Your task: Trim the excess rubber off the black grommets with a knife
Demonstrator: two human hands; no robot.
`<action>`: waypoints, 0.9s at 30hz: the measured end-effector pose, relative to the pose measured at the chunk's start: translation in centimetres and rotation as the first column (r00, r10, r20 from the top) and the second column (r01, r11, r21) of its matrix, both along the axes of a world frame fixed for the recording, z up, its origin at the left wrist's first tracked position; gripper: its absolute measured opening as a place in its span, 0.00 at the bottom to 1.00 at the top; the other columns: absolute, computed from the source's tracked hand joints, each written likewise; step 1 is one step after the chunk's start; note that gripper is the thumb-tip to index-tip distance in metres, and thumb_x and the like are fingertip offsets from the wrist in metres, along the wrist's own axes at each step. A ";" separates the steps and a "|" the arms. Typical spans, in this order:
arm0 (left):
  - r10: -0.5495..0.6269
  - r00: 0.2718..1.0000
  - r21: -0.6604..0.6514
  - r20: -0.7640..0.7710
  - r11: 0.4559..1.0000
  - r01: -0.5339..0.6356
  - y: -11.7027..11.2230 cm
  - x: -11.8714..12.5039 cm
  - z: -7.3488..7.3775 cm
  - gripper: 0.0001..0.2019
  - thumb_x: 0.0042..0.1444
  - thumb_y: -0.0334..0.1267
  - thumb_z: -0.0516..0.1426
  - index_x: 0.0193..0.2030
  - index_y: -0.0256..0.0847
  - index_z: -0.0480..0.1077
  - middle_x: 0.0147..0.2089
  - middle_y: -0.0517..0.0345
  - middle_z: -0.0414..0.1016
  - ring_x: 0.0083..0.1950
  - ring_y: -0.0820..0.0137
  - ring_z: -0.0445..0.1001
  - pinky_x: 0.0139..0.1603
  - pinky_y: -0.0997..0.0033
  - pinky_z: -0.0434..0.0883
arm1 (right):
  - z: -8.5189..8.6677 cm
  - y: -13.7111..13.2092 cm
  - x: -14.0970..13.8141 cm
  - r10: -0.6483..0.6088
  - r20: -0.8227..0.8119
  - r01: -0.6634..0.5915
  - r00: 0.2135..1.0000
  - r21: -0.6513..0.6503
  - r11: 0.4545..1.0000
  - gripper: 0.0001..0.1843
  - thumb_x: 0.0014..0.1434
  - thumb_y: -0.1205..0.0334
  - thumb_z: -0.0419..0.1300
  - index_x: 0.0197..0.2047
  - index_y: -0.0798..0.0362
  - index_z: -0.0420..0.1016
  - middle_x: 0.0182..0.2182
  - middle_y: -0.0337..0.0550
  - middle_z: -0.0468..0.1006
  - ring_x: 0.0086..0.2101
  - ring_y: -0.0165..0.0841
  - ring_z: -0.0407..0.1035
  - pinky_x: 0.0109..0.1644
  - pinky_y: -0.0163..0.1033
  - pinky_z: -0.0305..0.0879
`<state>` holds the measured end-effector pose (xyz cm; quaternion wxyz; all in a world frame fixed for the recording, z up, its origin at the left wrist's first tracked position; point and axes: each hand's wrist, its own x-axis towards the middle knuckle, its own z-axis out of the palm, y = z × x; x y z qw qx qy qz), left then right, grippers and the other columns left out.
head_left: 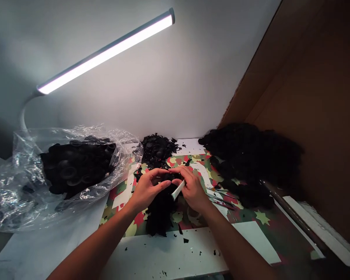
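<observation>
My left hand [148, 187] is curled round a small black rubber part [167, 177] held above the patterned mat [192, 159]. My right hand [192, 189] meets it from the right, fingers pinched on the same part, and holds a thin white-handled tool [177, 190] that angles down to the left. Below the hands lies a dark heap of black scraps [160, 214] on the mat.
A clear plastic bag [26, 186] of black round rubber parts [76, 163] sits at left. More black pieces lie in a pile at the back centre [157, 147] and in a big pile at right [251, 155]. A lit lamp bar [105, 52] hangs overhead. A brown cardboard wall [315, 97] and metal tools [221, 200] are at right.
</observation>
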<state>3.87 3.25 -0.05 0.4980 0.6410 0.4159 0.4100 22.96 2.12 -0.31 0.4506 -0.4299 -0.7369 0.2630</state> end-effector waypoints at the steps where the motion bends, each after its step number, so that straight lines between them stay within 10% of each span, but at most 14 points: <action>1: 0.016 0.999 -0.008 0.029 1.000 -0.016 -0.2 0.1 0.1 0.15 0.56 0.44 0.64 0.49 0.40 0.77 0.48 0.51 0.81 0.48 0.62 0.78 0.51 0.64 0.74 | 0.0 -0.1 -0.1 -0.021 -0.014 0.021 1.000 -0.005 1.000 0.11 0.65 0.64 0.57 0.50 0.47 0.75 0.41 0.43 0.78 0.41 0.38 0.72 0.46 0.43 0.69; 18: 0.175 0.982 0.102 -0.066 0.981 -0.168 -0.9 0.8 0.0 0.06 0.53 0.35 0.63 0.38 0.40 0.80 0.36 0.57 0.82 0.37 0.66 0.78 0.40 0.69 0.71 | 0.8 -0.3 -1.9 -0.146 -0.110 0.149 0.983 0.017 0.989 0.09 0.62 0.66 0.61 0.29 0.50 0.72 0.30 0.39 0.75 0.33 0.34 0.69 0.39 0.40 0.62; 24: 0.138 0.985 0.070 -0.102 0.989 -0.131 -1.8 1.5 0.9 0.07 0.55 0.40 0.63 0.34 0.39 0.79 0.31 0.57 0.81 0.31 0.69 0.75 0.34 0.72 0.69 | 0.4 -1.0 -1.9 -0.263 0.075 0.207 0.962 0.430 0.879 0.10 0.59 0.74 0.53 0.30 0.51 0.67 0.31 0.40 0.74 0.33 0.34 0.66 0.42 0.42 0.56; 27: 0.130 0.990 0.055 -0.051 0.990 -0.127 -1.9 1.6 0.9 0.06 0.54 0.40 0.64 0.33 0.39 0.79 0.31 0.58 0.80 0.32 0.69 0.74 0.34 0.72 0.69 | -0.1 -1.0 -2.1 -0.221 -0.017 0.212 0.975 0.361 0.908 0.09 0.59 0.72 0.51 0.30 0.50 0.63 0.30 0.39 0.71 0.32 0.33 0.64 0.40 0.40 0.57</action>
